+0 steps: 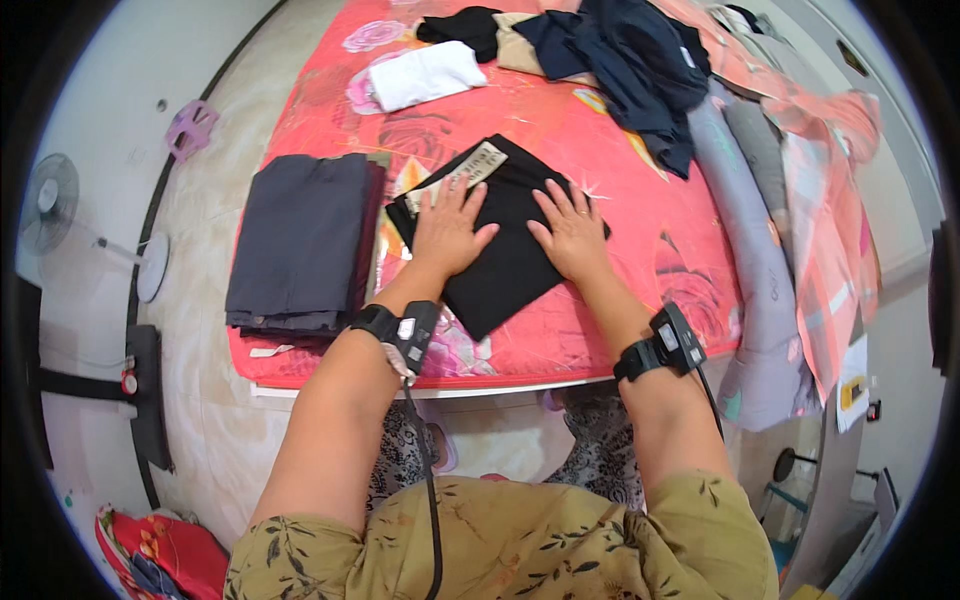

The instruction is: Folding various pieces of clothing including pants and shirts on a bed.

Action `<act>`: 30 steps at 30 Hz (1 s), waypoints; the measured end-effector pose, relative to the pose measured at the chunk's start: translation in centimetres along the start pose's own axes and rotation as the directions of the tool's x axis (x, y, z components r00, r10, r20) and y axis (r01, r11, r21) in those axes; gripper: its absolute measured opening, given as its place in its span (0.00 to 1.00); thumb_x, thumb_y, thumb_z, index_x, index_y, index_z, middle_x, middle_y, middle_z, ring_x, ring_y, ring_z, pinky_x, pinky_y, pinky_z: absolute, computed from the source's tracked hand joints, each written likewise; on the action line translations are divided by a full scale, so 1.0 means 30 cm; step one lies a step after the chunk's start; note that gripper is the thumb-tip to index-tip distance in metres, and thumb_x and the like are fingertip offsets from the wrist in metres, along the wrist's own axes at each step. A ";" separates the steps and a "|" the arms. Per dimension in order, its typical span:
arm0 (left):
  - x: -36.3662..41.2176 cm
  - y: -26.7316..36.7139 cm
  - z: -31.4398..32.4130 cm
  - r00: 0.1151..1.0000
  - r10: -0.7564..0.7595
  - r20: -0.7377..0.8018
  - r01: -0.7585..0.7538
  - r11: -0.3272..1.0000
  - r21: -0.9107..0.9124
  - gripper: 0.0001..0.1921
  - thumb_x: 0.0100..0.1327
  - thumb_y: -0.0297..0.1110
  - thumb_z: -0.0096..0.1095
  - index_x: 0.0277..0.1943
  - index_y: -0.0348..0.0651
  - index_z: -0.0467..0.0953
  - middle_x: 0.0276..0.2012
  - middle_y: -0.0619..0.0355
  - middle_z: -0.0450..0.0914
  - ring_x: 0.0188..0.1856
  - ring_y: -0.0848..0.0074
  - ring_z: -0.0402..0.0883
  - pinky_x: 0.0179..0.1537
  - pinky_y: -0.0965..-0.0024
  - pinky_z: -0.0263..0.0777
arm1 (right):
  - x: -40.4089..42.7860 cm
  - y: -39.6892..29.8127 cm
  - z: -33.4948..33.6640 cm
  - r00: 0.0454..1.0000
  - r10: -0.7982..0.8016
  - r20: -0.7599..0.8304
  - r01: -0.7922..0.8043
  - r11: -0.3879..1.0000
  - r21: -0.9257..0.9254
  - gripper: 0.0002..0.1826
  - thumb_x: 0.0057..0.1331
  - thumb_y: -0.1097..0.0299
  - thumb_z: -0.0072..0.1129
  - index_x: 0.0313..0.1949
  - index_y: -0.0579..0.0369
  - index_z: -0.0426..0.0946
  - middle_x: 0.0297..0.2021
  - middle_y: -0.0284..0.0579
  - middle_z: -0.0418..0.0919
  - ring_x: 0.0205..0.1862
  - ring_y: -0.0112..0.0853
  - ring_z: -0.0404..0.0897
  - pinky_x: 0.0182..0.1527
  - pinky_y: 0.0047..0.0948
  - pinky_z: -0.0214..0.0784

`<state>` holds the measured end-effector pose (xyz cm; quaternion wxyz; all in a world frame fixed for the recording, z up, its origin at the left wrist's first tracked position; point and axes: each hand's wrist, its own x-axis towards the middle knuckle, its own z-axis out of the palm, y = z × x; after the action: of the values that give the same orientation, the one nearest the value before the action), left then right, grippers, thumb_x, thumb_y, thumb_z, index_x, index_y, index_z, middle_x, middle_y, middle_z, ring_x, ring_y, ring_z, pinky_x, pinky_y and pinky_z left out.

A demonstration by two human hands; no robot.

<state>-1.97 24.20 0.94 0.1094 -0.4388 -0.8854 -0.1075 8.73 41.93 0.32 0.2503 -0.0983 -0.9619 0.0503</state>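
A folded black garment [504,262] lies askew on a red floral mattress [637,315] in front of me. It carries a pale printed band with lettering [487,160] along its upper left side. My left hand [450,232] rests palm down on its left part, partly over the band, fingers spread. On its right part my right hand [571,236] lies flat too, fingers apart. Neither hand grips anything. Left of the garment sits a stack of folded dark clothes [296,240], with a dark grey piece on top.
Beyond the garment lie a folded white cloth [427,75] and a heap of navy clothing [637,67]. A long grey-lilac bolster [750,262] and a peach checked cloth [825,247] line the right side. On the left are a standing fan [52,195] and a purple plastic stool [191,130].
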 end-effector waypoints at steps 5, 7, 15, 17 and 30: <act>-0.032 -0.067 0.000 1.000 -0.027 0.012 0.027 1.000 0.011 0.33 0.58 0.53 0.51 0.63 0.48 0.57 0.64 0.50 0.54 0.66 0.59 0.50 0.63 0.51 0.42 | -0.048 0.031 0.013 0.997 -0.018 0.075 0.018 1.000 -0.002 0.29 0.60 0.48 0.46 0.59 0.43 0.62 0.60 0.41 0.61 0.63 0.44 0.55 0.62 0.50 0.45; -0.063 -0.086 -0.006 1.000 0.006 -0.004 -0.006 1.000 0.029 0.32 0.58 0.52 0.51 0.63 0.48 0.57 0.64 0.50 0.54 0.66 0.59 0.50 0.63 0.52 0.42 | -0.111 0.111 -0.032 0.978 0.135 0.161 -0.138 0.990 0.005 0.30 0.61 0.48 0.45 0.61 0.44 0.58 0.61 0.42 0.59 0.64 0.45 0.52 0.63 0.51 0.43; -0.223 -0.015 -0.100 0.952 -0.267 -0.151 0.221 0.939 -0.262 0.32 0.48 0.32 0.63 0.58 0.37 0.62 0.58 0.40 0.58 0.61 0.52 0.57 0.61 0.57 0.50 | -0.123 -0.025 -0.490 0.937 0.192 0.290 -0.347 0.450 0.823 0.09 0.58 0.66 0.58 0.35 0.58 0.75 0.29 0.37 0.76 0.35 0.25 0.74 0.39 0.26 0.67; -0.262 -0.007 -0.114 0.847 -0.520 -0.108 0.405 0.765 -0.500 0.29 0.46 0.29 0.61 0.54 0.35 0.64 0.50 0.42 0.65 0.52 0.53 0.66 0.56 0.60 0.59 | -0.130 -0.215 -0.710 0.939 -0.114 0.324 -0.308 0.139 0.941 0.07 0.59 0.70 0.56 0.29 0.60 0.73 0.30 0.37 0.75 0.37 0.22 0.73 0.41 0.25 0.65; -0.221 0.008 -0.142 0.385 -0.587 0.712 0.635 -0.391 -0.666 0.17 0.52 0.30 0.58 0.46 0.45 0.67 0.45 0.55 0.70 0.47 0.65 0.67 0.45 0.52 0.61 | -0.300 -0.464 -1.145 0.645 -0.607 -0.465 0.231 -0.425 0.875 0.16 0.52 0.60 0.58 0.16 0.54 0.64 0.16 0.39 0.65 0.23 0.41 0.68 0.34 0.35 0.60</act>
<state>2.56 18.12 3.11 -0.2899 0.1784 -0.6664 -0.6633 31.03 28.05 27.99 0.1019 0.5274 -0.5350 0.6521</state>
